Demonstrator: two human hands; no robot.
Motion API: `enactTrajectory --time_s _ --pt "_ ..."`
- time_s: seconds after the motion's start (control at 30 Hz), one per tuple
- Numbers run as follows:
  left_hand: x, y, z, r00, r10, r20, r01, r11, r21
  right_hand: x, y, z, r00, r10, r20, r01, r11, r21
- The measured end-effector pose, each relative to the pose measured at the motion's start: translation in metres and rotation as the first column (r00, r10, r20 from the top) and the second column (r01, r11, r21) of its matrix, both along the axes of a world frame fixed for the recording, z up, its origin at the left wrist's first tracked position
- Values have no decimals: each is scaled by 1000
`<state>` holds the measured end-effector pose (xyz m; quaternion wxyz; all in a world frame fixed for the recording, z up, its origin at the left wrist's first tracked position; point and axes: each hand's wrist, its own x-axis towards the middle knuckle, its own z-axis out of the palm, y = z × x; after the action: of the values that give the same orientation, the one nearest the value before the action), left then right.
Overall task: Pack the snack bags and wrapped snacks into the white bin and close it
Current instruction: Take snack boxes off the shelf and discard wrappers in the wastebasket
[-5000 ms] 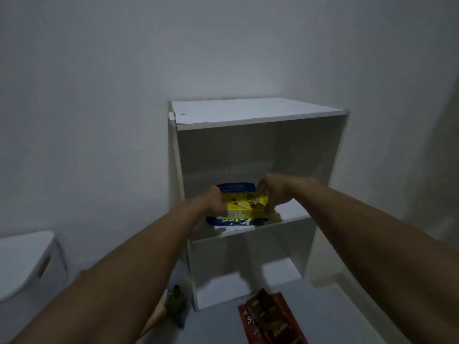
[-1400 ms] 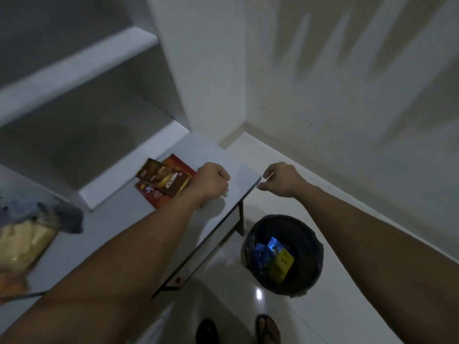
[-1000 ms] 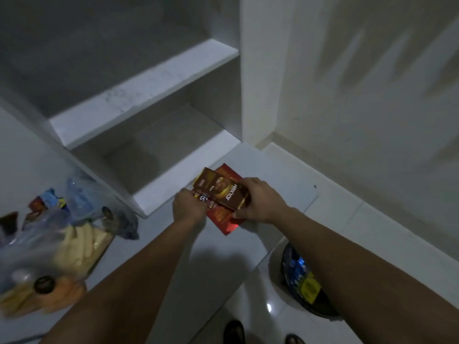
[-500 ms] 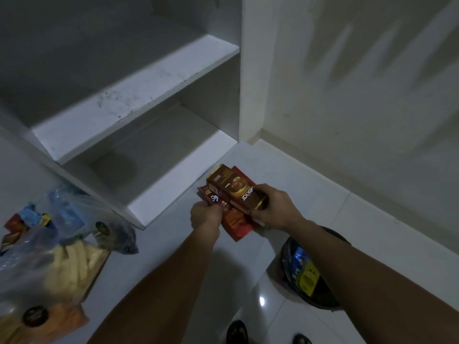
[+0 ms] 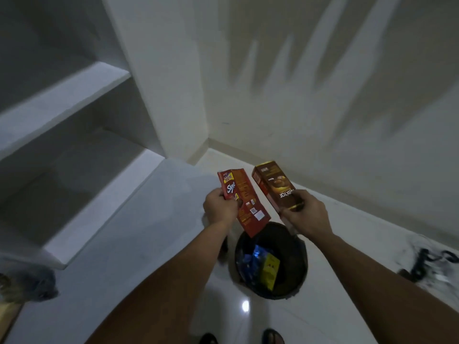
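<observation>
White shelf unit (image 5: 74, 100) far left; table (image 5: 139, 239) below it. Black waste basket (image 5: 272, 260) on floor, directly under both packs. White bin not in view. Left hand (image 5: 219, 208) fingers curled gripping red snack pack (image 5: 244, 202); right hand (image 5: 306, 214) gripping brown snack box (image 5: 275, 188). Risk: loosened grip drops either into the basket, not the bin.

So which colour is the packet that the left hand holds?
Red, with white lettering; the head view shows it. The left hand grips the red packet.
</observation>
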<state>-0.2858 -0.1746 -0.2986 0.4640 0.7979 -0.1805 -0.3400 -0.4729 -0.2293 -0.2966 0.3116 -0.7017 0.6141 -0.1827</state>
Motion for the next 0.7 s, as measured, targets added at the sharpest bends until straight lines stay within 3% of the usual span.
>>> enactTrajectory --time_s 0.2,0.33,0.7 --pt "-61 -20 -44 972 -198 126 185 977 109 -74 -15 -43 997 -46 -68 55 989 140" --pt "-84 -24 -94 942 -256 217 208 953 218 -96 -17 -98 990 -27 -136 60 966 251" --pt "-106 -13 -230 949 -292 119 228 897 379 -93 -16 -241 988 67 -141 1 899 439"
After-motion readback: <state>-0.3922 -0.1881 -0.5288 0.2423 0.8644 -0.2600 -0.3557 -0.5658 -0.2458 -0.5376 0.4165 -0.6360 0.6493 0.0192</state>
